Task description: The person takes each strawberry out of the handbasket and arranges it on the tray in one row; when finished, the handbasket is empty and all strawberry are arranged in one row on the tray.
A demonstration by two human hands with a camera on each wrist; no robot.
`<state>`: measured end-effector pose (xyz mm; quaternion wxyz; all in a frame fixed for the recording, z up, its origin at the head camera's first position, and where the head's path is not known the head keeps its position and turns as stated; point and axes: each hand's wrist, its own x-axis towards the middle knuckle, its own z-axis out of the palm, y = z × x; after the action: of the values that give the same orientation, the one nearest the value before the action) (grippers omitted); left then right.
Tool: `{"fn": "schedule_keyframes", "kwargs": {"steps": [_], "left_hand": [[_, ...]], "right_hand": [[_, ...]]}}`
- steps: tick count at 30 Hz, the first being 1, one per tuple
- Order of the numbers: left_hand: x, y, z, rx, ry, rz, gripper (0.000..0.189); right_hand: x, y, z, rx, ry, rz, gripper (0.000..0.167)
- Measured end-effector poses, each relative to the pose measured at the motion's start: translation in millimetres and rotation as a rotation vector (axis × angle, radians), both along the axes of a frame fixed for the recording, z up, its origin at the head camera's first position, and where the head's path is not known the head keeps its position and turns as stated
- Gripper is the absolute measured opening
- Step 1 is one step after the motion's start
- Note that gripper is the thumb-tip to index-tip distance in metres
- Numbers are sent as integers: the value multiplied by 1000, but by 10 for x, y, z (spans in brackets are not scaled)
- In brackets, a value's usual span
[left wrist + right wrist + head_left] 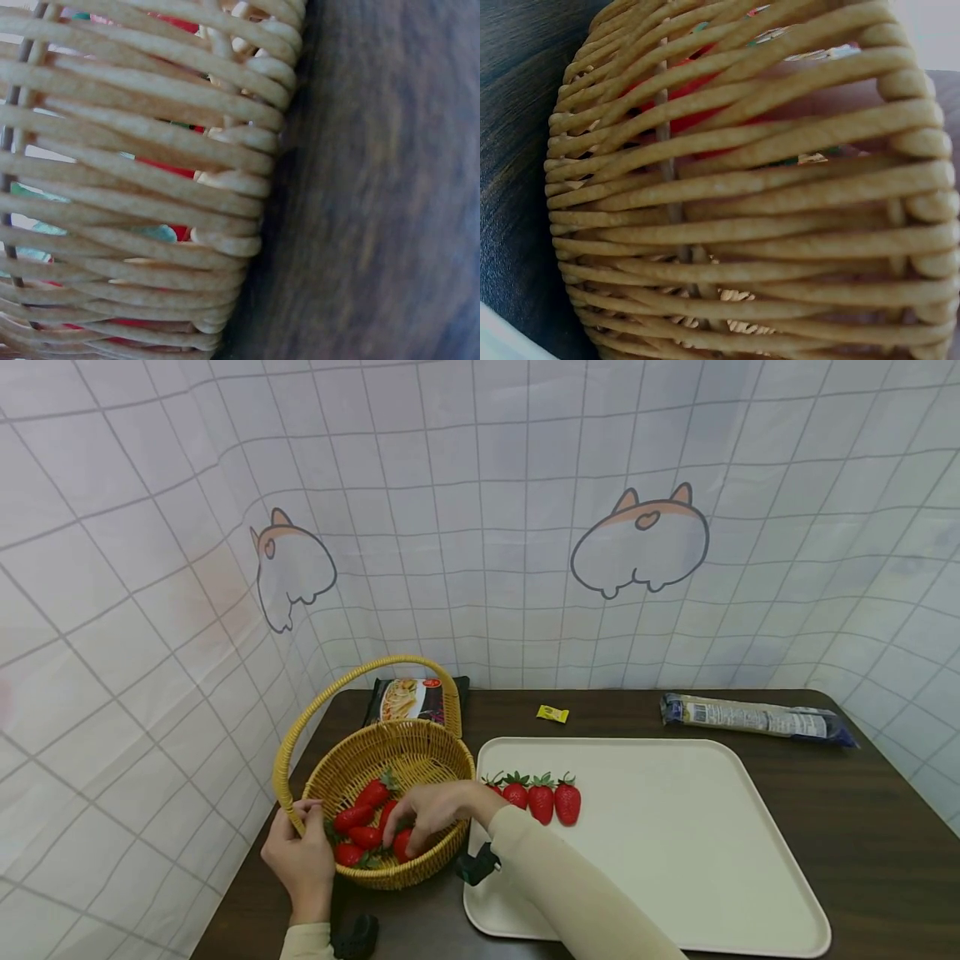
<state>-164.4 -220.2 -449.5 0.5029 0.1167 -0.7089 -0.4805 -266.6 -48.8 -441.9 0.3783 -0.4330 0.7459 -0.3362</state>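
A yellow wicker basket (442, 852) with a tall arched handle holds several red strawberries (365, 837) with green leaves. At the basket's left side, my left hand (303, 860) grips the rim by the foot of the handle. My right hand (435, 810) reaches over the right rim into the basket, its fingers around a strawberry (402, 845) near the front wall. The woven wall (142, 172) fills much of the left wrist view, red showing through its gaps. In the right wrist view, the weave (780, 232) partly hides a strawberry (697, 97) and my fingers.
On the cream tray (660, 860) right of the basket, several strawberries (542, 799) stand in a row, the leftmost partly hidden by the basket and arm. Behind lie a dark food packet (412, 699), a small yellow wrapped candy (552, 714) and a long plastic package (750, 717).
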Motion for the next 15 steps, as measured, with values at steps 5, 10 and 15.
{"fn": "schedule_keyframes", "kwargs": {"steps": [5,10,15], "left_hand": [[1,-13,7,3,-1,-4,10],[6,-6,-5,4,-8,4,10],[-1,-2,7,3,-2,5,11]], "right_hand": [[32,21,24,-32,-54,-108,26],[63,59,45,-80,-80,-149,27],[94,110,119,-134,-74,-180,32]]}}
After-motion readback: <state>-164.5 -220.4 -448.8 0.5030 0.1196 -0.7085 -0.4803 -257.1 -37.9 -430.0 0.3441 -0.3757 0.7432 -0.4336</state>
